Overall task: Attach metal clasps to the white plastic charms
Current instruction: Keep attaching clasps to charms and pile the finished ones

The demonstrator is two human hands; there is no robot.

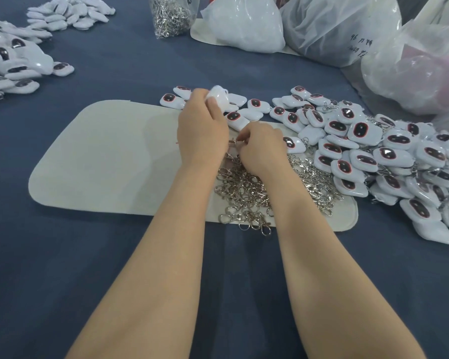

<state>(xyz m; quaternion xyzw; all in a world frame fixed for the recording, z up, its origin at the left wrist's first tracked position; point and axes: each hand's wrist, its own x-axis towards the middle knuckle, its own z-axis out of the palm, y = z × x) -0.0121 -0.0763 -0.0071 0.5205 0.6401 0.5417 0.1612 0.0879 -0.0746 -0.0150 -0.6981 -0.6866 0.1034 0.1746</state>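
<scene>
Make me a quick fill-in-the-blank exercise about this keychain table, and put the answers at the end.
1. The white charm being worked on is held in the ____ hand.
2. The right hand pinches a metal ____.
3. The pale mat lies on a ____ tablecloth.
4. The big charm pile lies to the ____ of both hands.
Answers: left, clasp, blue, right.

Bare mat leftward; charm heap and bags rightward.
</scene>
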